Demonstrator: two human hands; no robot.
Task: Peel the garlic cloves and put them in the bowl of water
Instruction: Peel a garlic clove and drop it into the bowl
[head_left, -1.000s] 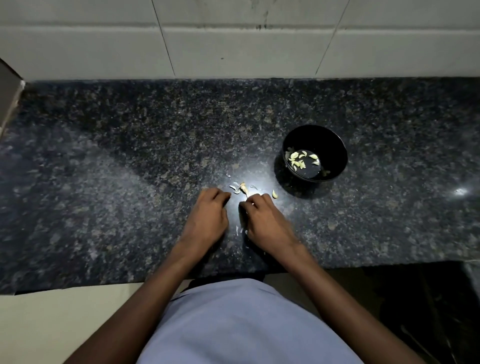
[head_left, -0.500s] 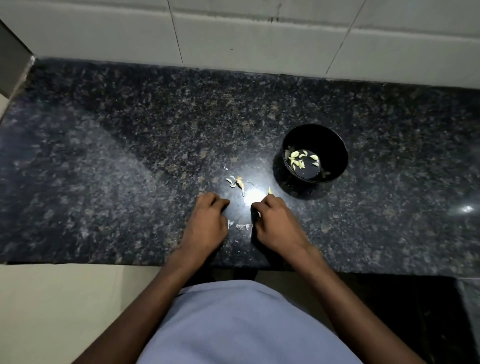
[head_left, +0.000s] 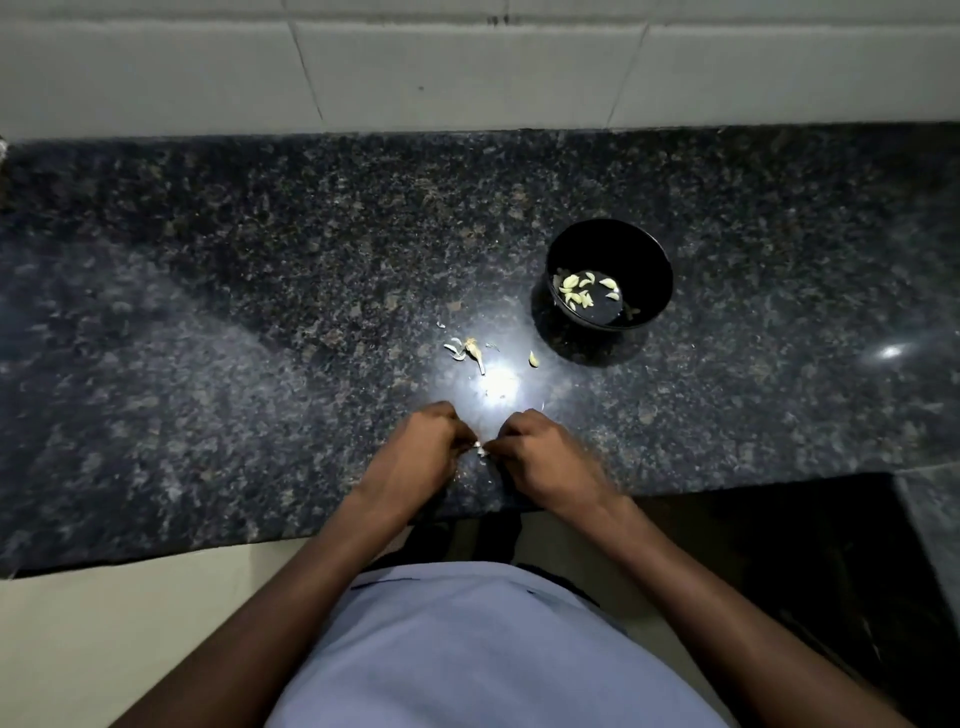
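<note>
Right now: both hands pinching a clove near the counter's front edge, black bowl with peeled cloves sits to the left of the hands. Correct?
Not quite. The black bowl sits to the right of the hands and farther back, not to the left; the head view shows it. The rest holds: the left hand and right hand pinch a clove near the counter's front edge, and peeled cloves lie in the bowl.

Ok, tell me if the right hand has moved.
Yes: the right hand has pulled back toward the person, away from the garlic scraps it was beside.

Black bowl (head_left: 609, 244) showing pale yellow-green cloves (head_left: 577, 291); beside it, counter (head_left: 260, 312) showing dark speckled granite, possibly grey-brown flecks.
</note>
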